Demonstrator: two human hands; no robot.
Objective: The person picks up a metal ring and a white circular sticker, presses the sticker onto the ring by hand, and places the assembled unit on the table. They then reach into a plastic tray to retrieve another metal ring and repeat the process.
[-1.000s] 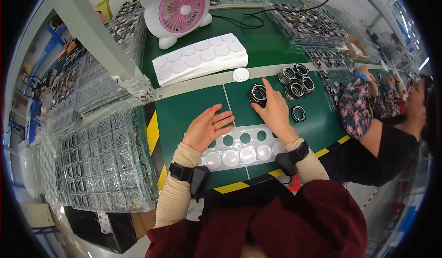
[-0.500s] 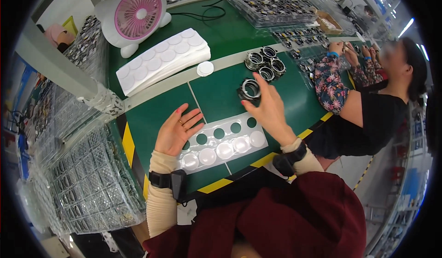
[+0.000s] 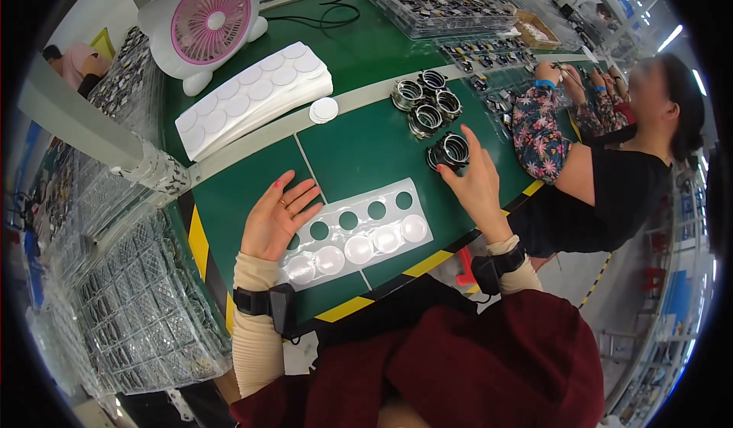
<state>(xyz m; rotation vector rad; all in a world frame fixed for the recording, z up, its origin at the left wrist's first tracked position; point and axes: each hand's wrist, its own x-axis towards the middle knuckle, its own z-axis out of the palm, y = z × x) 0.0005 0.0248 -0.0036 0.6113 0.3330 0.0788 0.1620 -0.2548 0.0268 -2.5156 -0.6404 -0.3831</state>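
A black-and-silver ring-shaped part, like a lens barrel ring (image 3: 450, 150), sits between the thumb and index finger of my right hand (image 3: 479, 187), over the right side of the green mat. My left hand (image 3: 269, 226) is open, palm turned inward and fingers apart, with nothing in it. It hovers by the left end of a clear sticker sheet (image 3: 347, 209). Along the near side of that sheet runs a row of round white stickers (image 3: 359, 249); round cut-outs along the far side show the green beneath. Several similar rings (image 3: 425, 121) stand clustered beyond my right hand.
A stack of white sticker sheets (image 3: 252, 96) and loose white discs (image 3: 324, 110) lie farther back. A pink-and-white fan (image 3: 210, 23) stands far left. Trays of small parts (image 3: 439, 8) fill the back. A co-worker (image 3: 634, 168) sits at right; clear trays (image 3: 145, 306) are at left.
My right hand has moved right with the ring, away from the clustered rings. My left hand stays open by the sheet. The whole view has shifted slightly.
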